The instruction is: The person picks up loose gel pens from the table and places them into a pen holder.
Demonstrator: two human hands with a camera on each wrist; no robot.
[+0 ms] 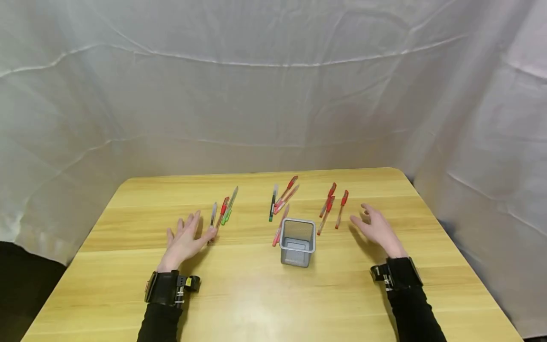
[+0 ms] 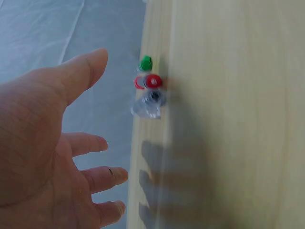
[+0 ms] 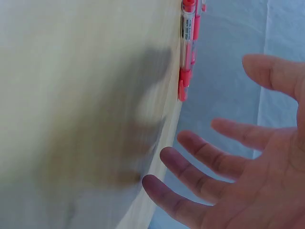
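Observation:
My left hand (image 1: 183, 243) is held over the table's left side, fingers spread and nothing gripped. Its thumb overlaps the near ends of a clear-capped pen (image 1: 213, 214) and a red-capped pen (image 1: 224, 207) in the head view, but the left wrist view shows a gap to them. Green pens (image 1: 230, 207) lie just beyond. On the right, my right hand (image 1: 378, 231) hovers with its fingers apart and holds nothing. Closest to it is a red-capped pen (image 1: 342, 209), also seen as a red pen (image 3: 188, 43) in the right wrist view.
A grey square mesh pen holder (image 1: 297, 242) stands upright mid-table. A pink pen (image 1: 280, 225) lies against its left side. Behind it are a dark green-tipped pen (image 1: 273, 203) and several red and pink pens. More red pens (image 1: 326, 215) lie to its right. A pale curtain (image 1: 273, 104) hangs behind.

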